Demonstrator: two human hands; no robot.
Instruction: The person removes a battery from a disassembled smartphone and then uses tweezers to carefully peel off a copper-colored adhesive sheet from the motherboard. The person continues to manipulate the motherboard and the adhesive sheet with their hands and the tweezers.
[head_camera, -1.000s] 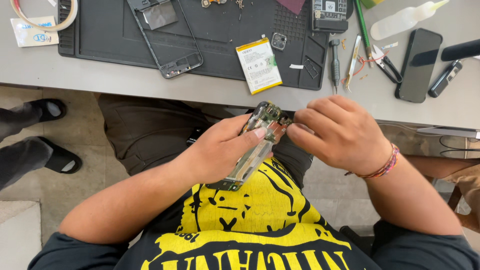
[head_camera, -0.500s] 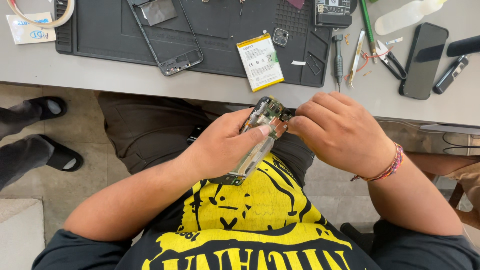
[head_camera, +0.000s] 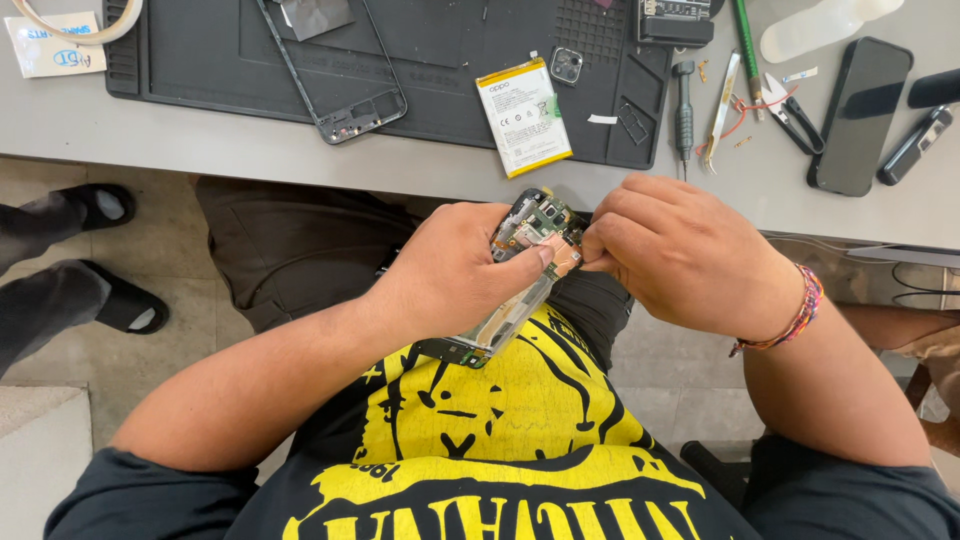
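My left hand (head_camera: 450, 275) grips an opened phone body (head_camera: 520, 275) with bare circuit boards, held tilted over my lap just below the table edge. My right hand (head_camera: 680, 250) has its fingertips pinched at the upper right corner of the phone, where a copper-coloured patch shows. Whether a small part or tool sits between those fingers is hidden. A woven bracelet (head_camera: 795, 315) circles my right wrist.
On the grey table lies a black work mat (head_camera: 420, 40) with a phone frame (head_camera: 335, 70), a white battery (head_camera: 523, 115) and a camera module (head_camera: 566, 65). To the right are a screwdriver (head_camera: 684, 115), tweezers (head_camera: 722, 110), cutters (head_camera: 790, 105) and a black phone (head_camera: 860, 115). Another person's sandalled feet (head_camera: 90, 250) are at left.
Both hands with the phone have stayed nearly in place. The view has shifted slightly, so the table sits a little higher in the frame.
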